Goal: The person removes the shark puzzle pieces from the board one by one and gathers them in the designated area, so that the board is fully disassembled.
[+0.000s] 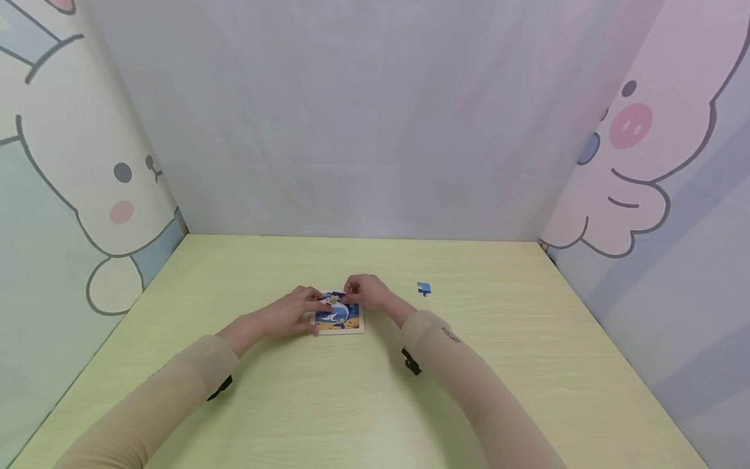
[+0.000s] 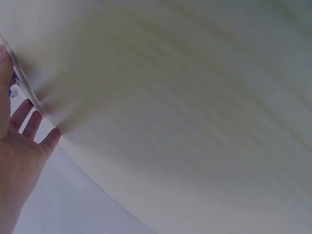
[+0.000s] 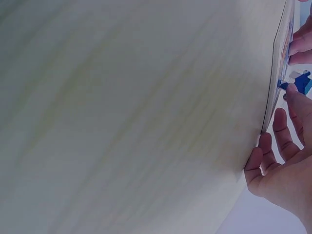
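Note:
A square jigsaw puzzle board (image 1: 350, 323) with a pale frame lies on the table, its picture showing a white-and-blue sea animal over yellow. My left hand (image 1: 288, 314) rests at its left side, thumb by the near left corner and one finger reaching over the picture. Its other fingertips (image 2: 35, 117) come down at the board's edge. At the far right corner, my right hand (image 1: 366, 291) pinches a dark blue puzzle piece (image 3: 303, 84) between thumb and finger, close over the board. The remaining right fingers rest by the frame and table.
A loose blue puzzle piece (image 1: 424, 288) lies on the pale yellow table (image 1: 504, 326), to the right of my right hand. A plain light curtain (image 1: 363, 130) stands behind the table, with cartoon-printed panels at both sides.

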{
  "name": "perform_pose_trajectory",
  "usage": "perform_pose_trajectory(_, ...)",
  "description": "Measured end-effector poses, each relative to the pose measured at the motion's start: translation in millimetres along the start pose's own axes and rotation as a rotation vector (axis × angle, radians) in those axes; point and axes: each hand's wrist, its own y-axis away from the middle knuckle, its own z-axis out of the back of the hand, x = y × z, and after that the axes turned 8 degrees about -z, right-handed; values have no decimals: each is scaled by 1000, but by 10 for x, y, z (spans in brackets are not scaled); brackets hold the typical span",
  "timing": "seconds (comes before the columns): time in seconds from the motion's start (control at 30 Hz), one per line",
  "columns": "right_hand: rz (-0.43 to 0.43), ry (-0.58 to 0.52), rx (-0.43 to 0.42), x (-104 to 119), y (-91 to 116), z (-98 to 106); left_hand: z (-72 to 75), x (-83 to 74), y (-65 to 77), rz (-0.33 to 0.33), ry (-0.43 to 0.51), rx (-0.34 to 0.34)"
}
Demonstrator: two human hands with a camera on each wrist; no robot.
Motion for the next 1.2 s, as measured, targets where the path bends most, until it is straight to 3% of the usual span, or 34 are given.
perform_pose_trajectory(0.5, 40, -19, -18, -21, 100, 161, -2, -6, 1, 17, 5, 8)
perform_pose_trajectory(0.67, 88, 2, -27, -115, 125, 267, 3, -13, 6, 17, 2, 3)
perform_pose_trajectory(1.0, 177, -60, -20, -325, 229, 574, 29, -50, 5, 29, 5, 15)
perform_pose_trajectory(1.2, 160, -57, 17, -500, 270, 772, 35, -59, 14, 29, 2, 8)
